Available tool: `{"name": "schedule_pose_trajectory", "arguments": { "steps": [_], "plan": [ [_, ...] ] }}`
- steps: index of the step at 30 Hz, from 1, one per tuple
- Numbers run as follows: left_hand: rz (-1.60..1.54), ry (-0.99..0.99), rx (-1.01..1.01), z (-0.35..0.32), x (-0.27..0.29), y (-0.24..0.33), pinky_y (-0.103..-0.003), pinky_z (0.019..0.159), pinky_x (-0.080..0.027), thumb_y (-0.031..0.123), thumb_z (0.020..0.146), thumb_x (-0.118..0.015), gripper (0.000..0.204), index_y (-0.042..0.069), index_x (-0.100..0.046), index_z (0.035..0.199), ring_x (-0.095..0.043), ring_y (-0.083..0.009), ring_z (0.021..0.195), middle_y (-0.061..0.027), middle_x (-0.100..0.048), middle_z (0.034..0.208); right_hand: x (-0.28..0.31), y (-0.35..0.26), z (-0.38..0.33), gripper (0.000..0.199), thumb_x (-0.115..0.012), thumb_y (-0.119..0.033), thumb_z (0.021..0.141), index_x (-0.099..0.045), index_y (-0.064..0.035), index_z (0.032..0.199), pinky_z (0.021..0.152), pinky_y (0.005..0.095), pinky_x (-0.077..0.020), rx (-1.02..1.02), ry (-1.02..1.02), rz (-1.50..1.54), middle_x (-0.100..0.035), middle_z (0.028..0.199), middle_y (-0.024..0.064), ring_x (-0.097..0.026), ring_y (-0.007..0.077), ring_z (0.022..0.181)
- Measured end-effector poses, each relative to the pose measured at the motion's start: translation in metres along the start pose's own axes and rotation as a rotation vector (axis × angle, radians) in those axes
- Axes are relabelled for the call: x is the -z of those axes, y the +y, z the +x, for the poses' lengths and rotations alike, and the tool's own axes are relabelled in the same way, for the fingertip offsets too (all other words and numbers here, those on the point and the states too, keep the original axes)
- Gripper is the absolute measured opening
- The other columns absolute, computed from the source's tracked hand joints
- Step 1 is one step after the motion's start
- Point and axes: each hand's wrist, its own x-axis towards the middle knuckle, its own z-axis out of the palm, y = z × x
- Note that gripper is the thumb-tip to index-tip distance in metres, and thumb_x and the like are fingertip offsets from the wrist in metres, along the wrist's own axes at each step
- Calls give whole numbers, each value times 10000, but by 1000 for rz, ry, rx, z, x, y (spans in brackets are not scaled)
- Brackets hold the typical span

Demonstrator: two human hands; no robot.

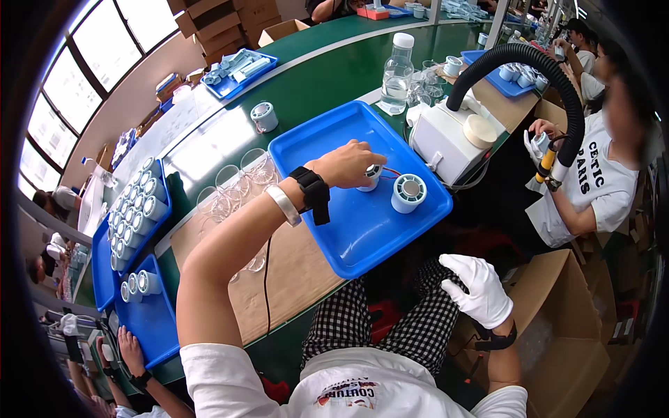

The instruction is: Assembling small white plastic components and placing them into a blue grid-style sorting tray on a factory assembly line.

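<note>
My left hand is bare, with a black wrist device and a silver band, and reaches into a blue tray. Its fingers close around a small white round part with red and black wires. Just right of it on the tray stands a second white round part with a grille face. My right hand wears a white glove and rests over my lap, holding nothing, fingers slightly curled apart.
Clear plastic cups lie on a cardboard sheet left of the tray. Blue trays of white cylinders stand far left. A white box machine with a black hose, a water bottle and a seated person are to the right.
</note>
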Motion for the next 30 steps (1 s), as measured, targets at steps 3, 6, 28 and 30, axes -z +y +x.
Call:
{"name": "schedule_pose_trajectory", "arguments": {
  "steps": [3,6,28,30],
  "plan": [
    [24,-29,71,-5,4,0,-411,866,-418,257,750,-667,561,110,-444,1243,-485,-299,1074,-183,-518,1134,2,-2,-15,389,-626,-109,715,-525,-46,1086,776,370,-448,-42,29,-15,-582,1018,137,-565,304,901],
    [-495,220,344,-40,12,-3,-370,810,-476,271,797,-627,561,28,-406,1251,-527,-251,1028,-184,-510,1141,1,-6,-19,396,-626,-97,712,-521,-43,1091,790,372,-446,-35,77,-14,-571,1043,138,-556,303,928],
    [-1536,738,74,-126,-114,165,-325,876,-432,73,807,-599,472,-45,-373,1204,-497,-213,1071,-128,-497,1151,1,-41,36,290,-546,-129,779,-515,-20,1046,792,346,-466,-159,-130,-433,-561,999,111,-560,255,891],
    [-1292,852,-75,-129,-117,163,-363,887,-439,49,769,-627,525,-37,-356,1210,-474,-244,1100,-175,-459,1185,8,-26,24,267,-531,-162,815,-534,-7,1033,778,324,-468,-388,-330,-309,-578,969,116,-577,243,861]
  ]
}}
